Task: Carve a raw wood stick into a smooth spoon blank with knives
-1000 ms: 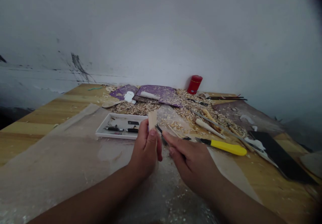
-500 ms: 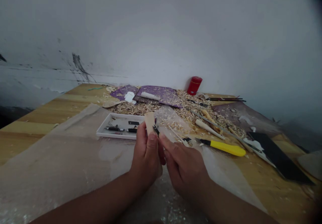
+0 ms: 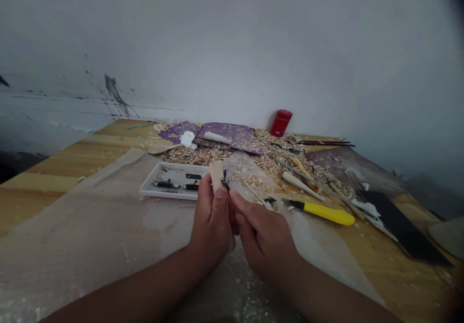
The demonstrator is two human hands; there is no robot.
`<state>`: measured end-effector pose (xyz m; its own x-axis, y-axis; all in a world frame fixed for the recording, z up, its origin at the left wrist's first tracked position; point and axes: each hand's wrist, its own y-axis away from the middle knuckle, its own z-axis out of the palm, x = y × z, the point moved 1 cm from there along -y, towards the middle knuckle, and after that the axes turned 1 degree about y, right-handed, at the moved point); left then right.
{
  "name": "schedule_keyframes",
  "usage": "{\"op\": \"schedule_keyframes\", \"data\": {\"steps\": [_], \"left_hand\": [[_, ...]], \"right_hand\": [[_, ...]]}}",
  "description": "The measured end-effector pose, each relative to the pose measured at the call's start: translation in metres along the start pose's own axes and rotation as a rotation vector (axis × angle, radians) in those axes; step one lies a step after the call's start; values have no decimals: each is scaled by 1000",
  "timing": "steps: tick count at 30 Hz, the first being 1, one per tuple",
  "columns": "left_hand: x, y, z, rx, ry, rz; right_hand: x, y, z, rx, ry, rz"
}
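My left hand (image 3: 213, 221) is closed around a pale piece of wood (image 3: 216, 172), whose upper end sticks up above the fingers. Against the right side of that wood lies a small dark blade (image 3: 225, 184), gripped in my right hand (image 3: 266, 233). Its handle, if there is one, is hidden by the fingers. Both hands meet above the plastic sheet (image 3: 108, 221). Just behind my left hand, a white tray (image 3: 168, 195) holds several small black tools. A yellow-handled knife (image 3: 328, 213) lies to the right of my right hand.
Wood shavings (image 3: 195, 156) cover the back of the wooden table (image 3: 54, 161), around purple sheets (image 3: 226, 132). A red canister (image 3: 281, 123) stands by the wall. To the right are a tapered wooden piece (image 3: 302, 185), a long metal tool (image 3: 319, 183) and a black slab (image 3: 402, 226).
The wood in my left hand has shifted and turned slightly. My right hand has moved a little to the left, keeping the blade against the wood.
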<state>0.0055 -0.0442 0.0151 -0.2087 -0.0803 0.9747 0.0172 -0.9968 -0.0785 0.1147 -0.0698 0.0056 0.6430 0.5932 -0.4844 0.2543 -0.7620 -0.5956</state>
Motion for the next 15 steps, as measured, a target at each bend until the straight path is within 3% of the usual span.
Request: {"op": "schedule_keyframes", "data": {"steps": [3,7,10,15], "left_hand": [[-3,4,4,-32,-16,-14],[-9,10,10,-169,7,-98],[-13,6,7,-246,97,-147],[-13,-6,-1,-287,206,-115]], "right_hand": [[-1,-3,-3,13,4,43],[2,-6,-11,77,-35,185],[7,-7,-17,143,-55,192],[18,-7,-20,9,-32,140]]}}
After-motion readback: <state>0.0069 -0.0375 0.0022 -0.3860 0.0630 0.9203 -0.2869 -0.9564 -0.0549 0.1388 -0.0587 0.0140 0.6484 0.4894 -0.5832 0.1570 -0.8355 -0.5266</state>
